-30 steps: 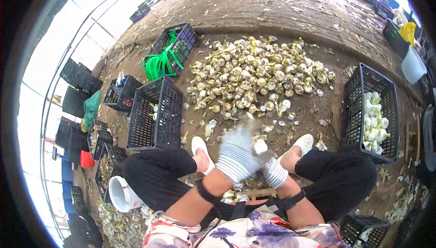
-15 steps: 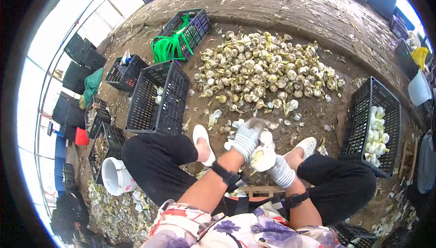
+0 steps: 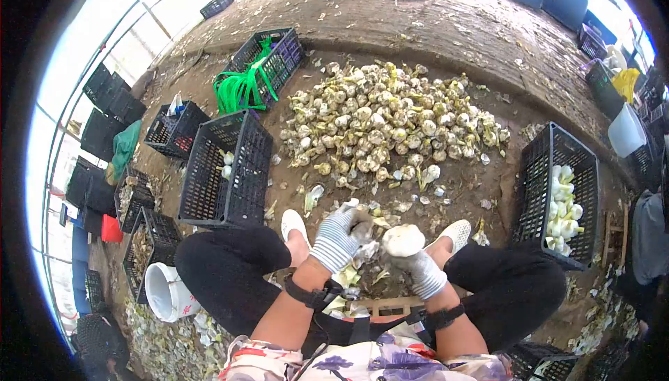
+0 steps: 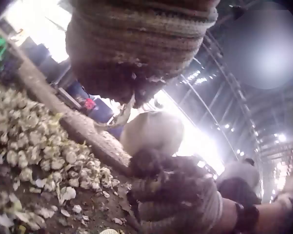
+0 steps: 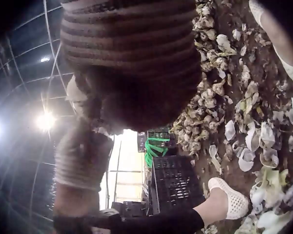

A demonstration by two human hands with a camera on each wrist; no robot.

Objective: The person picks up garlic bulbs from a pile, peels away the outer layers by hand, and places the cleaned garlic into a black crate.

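In the head view, the right hand (image 3: 420, 273), in a striped, dirt-stained glove, grips a large white garlic bulb (image 3: 403, 240) with its top facing up. Apart from it on the left, the gloved left hand (image 3: 336, 239) has its fingers curled. The left wrist view shows a thin strip of skin (image 4: 124, 115) hanging at the left hand's (image 4: 136, 48) fingertips, just above the bulb (image 4: 153, 132). Beyond the hands lies a heap of unpeeled garlic (image 3: 390, 116). In the right wrist view, the right hand (image 5: 131, 68) hides most of the bulb.
Right of the legs stands a black crate (image 3: 524, 203) with white bulbs (image 3: 564, 210). A black crate (image 3: 240, 189) on the left holds a few bulbs; behind it another crate (image 3: 284, 57) carries green straps (image 3: 244, 88). A white bucket (image 3: 167, 294) stands beside the left knee. Peelings litter the ground.
The left hand has moved left, away from the bulb, after being against it half a second ago. The bulb stays in the right hand, its white top now turned up. The head view has shifted.
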